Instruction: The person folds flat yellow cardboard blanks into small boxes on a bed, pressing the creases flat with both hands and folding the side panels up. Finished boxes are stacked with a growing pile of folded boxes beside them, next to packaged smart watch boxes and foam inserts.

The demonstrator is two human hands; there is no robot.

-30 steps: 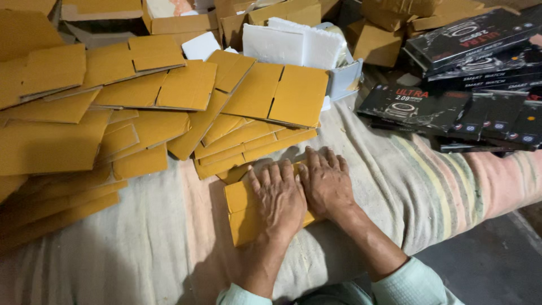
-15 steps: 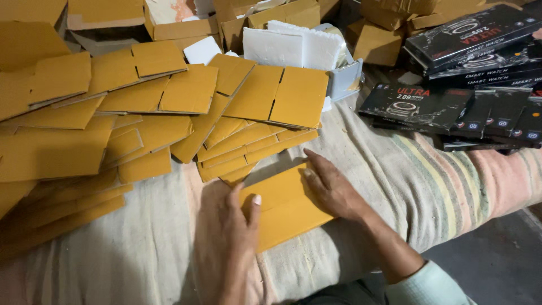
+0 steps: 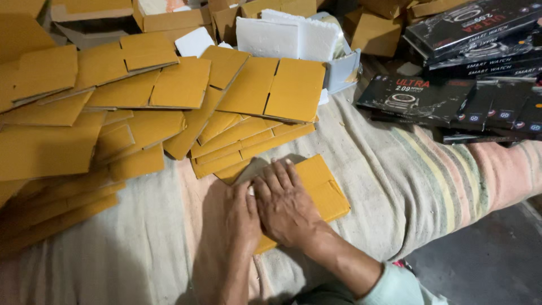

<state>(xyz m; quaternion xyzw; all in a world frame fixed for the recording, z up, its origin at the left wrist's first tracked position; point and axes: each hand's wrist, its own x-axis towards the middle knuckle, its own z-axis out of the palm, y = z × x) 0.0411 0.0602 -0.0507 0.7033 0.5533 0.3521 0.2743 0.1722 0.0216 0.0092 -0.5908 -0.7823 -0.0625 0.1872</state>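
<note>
Striped cloth covers the whole work surface, pale at the near left, banded pink and green to the right of the hands; whether a bed or a counter lies under it cannot be told. Big heap of flattened yellow card blanks spreads beyond and to the left of the hands, running off the left and top edges. Black printed cartons stacked far right of the hands, partly cut off at the right edge. White foam pieces sit in a grey tray beyond the hands; brown boxes behind them are cropped by the top edge.

One yellow card blank lies flat on the cloth directly under both hands, its long axis slanting from near left to far right, its far-right end showing a fold line and sticking out past the fingers. Its near-left part is hidden beneath the hands.

Left hand rests flat, palm down, fingers together on the card. Right hand lies just beside it, touching, fingers slightly spread and pressed flat, tips pointing away towards the heap. Pale sleeve at the right forearm, cut off at the bottom edge.
</note>
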